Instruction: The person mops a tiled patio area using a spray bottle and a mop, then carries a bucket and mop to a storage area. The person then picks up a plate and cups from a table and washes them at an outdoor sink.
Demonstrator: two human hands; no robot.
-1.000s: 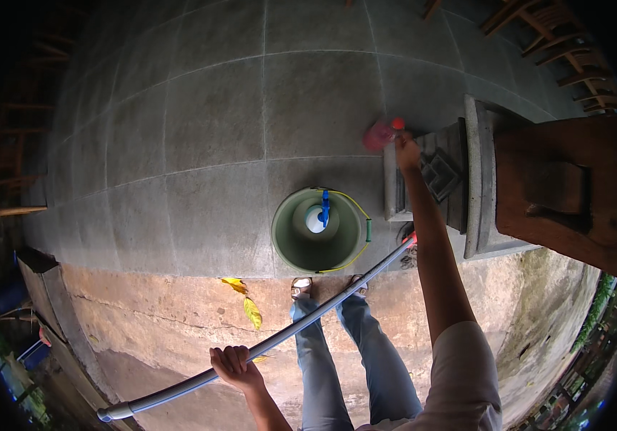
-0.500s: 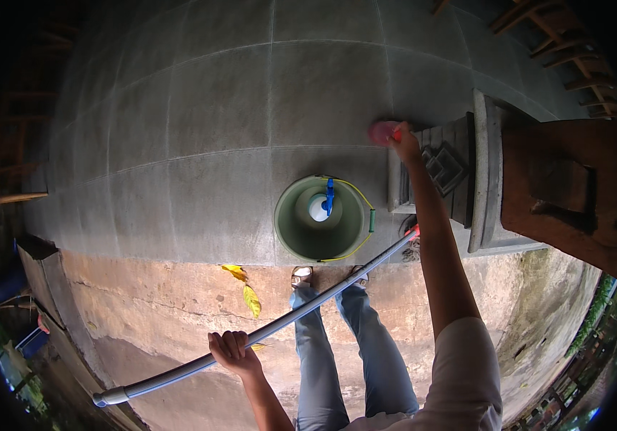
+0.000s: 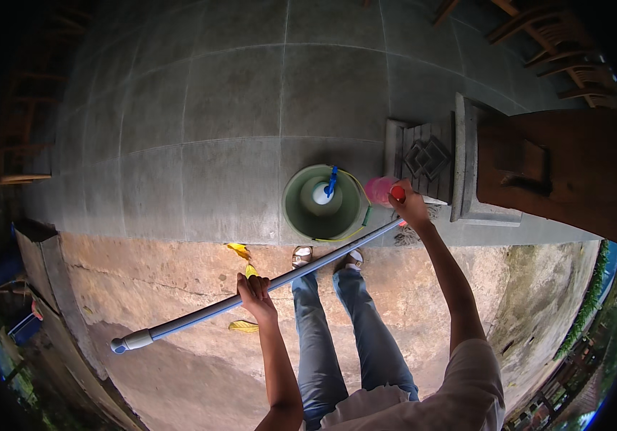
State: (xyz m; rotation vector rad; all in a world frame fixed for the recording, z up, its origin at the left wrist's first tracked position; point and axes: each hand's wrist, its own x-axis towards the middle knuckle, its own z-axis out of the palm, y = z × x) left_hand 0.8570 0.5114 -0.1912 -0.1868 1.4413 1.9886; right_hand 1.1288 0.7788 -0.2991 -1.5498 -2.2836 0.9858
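Observation:
My left hand (image 3: pixel 256 296) is wrapped round the grey-blue pole of a mop (image 3: pixel 200 314), which slants from lower left up to the right. The mop's dark strings (image 3: pixel 403 235) lie near the tile edge, partly behind my right arm. My right hand (image 3: pixel 414 207) grips the red cap of a pink see-through bottle (image 3: pixel 379 190). Just left of that bottle stands a grey-green bucket (image 3: pixel 294 215) with a yellow wire handle. In the bucket is a white spray bottle (image 3: pixel 320 192) with a blue trigger head.
Right of the bottle rises a grey stone pillar base (image 3: pixel 464 172) under a brown wooden block (image 3: pixel 574 165). Grey floor tiles (image 3: pixel 229 93) end at an edge before my feet, on worn concrete (image 3: pixel 150 280). Yellow leaves (image 3: pixel 243 326) lie there. Wooden chairs (image 3: pixel 567 50) stand at far right.
My right hand has brought the pink bottle nearer, from beyond the pillar base to beside the bucket. My left hand and the mop pole have shifted slightly up and right.

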